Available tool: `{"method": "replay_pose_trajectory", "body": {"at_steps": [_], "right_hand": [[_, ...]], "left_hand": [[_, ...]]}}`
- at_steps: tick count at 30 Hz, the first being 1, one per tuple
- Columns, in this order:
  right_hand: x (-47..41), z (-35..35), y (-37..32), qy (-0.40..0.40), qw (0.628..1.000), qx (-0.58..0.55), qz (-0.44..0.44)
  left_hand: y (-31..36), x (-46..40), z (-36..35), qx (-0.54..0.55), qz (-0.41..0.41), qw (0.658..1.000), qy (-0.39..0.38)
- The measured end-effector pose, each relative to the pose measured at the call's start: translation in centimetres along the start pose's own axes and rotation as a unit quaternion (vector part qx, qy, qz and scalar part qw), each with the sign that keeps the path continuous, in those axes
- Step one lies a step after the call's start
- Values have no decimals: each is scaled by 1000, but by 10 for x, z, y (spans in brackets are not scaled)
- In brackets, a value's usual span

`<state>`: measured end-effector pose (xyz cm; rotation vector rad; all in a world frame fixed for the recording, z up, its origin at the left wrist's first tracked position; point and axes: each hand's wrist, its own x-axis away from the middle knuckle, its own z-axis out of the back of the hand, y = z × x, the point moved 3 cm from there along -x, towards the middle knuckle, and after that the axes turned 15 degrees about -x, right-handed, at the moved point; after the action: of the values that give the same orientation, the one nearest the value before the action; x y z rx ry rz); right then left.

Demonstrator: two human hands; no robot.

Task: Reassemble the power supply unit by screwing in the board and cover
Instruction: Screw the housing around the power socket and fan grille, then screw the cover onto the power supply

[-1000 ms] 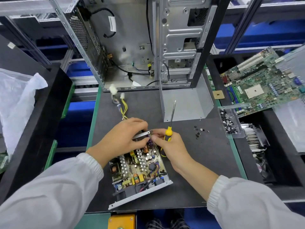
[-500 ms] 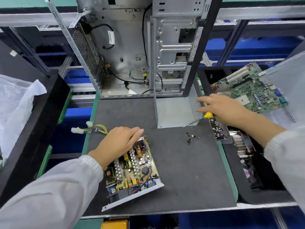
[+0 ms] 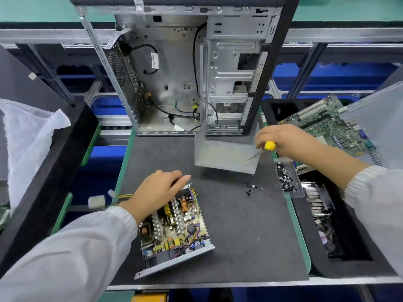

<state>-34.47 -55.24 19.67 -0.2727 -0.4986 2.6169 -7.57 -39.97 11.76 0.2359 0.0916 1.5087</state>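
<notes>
The open power supply unit (image 3: 174, 232) is seen at 6 o'clock on the dark surface (image 3: 239, 236), circuit board (image 3: 176, 219) exposed and steadied by the flat, open left hand (image 3: 159, 190). The metal cover (image 3: 224, 155), at 1 o'clock, is not yet fitted. A yellow-handled screwdriver (image 3: 265, 148) is gripped by the right hand (image 3: 281, 138) near a screw tray (image 3: 287, 177). Loose screws (image 3: 250, 188) lie between. An empty computer case (image 3: 185, 73) stands at 12 o'clock

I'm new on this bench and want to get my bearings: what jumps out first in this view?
The open power supply unit, its crowded board exposed, lies at the near left of the dark mat under the left hand. Behind it stands a gutted computer case. The right hand holds a yellow-handled screwdriver by the grey cover, with loose screws nearby.
</notes>
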Motion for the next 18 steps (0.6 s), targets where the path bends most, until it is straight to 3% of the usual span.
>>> {"method": "replay_pose_trajectory", "body": {"at_steps": [3,7,9,10,12,14,16,18], "right_hand": [[-5,33,-30,61,992,-107,-3],[-8,55,-62,110,947,-291,-77],[-11,48,-72,108,926,-351,-88],[-13,42,-75,110,911,-385,-94],[-15,27,-76,115,856,-492,-111],[-14,13,-77,111,791,-590,-120],[-17,1,-78,103,734,-659,-126],[-22,-10,-78,109,652,-736,-146]], "left_hand": [[-13,-5,7,79,13,995,-63],[-31,-9,10,27,18,992,-124],[-36,-9,16,80,56,990,-99],[-36,-6,22,174,89,978,-69],[-33,5,31,435,107,894,-10],[-24,18,35,585,25,810,-21],[-9,31,40,612,-22,789,-52],[-5,39,41,626,11,778,-56]]}}
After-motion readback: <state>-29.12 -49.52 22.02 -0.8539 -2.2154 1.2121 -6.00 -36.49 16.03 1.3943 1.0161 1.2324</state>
